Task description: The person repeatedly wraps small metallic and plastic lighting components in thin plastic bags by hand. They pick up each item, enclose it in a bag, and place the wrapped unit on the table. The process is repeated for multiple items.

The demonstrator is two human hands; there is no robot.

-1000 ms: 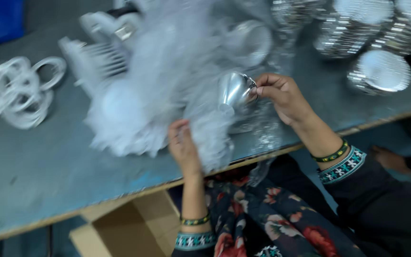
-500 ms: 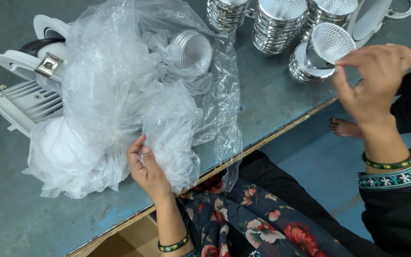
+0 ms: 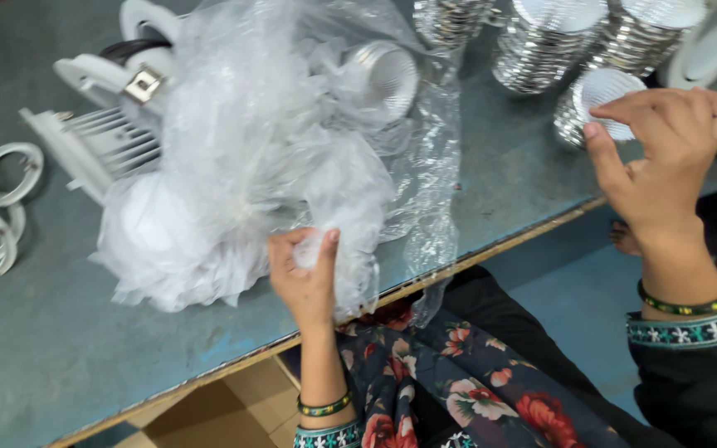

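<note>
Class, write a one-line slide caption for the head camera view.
Left hand pinches a clear plastic bag on a grey table; right hand hovers near silver reflector cups.

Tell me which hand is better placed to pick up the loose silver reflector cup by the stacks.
Right. The right hand hovers beside the loose reflector cup, fingers free. The left hand is pinching the plastic bag.

light: even, soft, overhead | glare: on clear plastic bag (image 3: 292, 141) and stacked silver reflectors (image 3: 541, 50) | shadows: faint on bench (image 3: 35, 348) | blur: slight motion softness, right hand (image 3: 665, 158)
</note>
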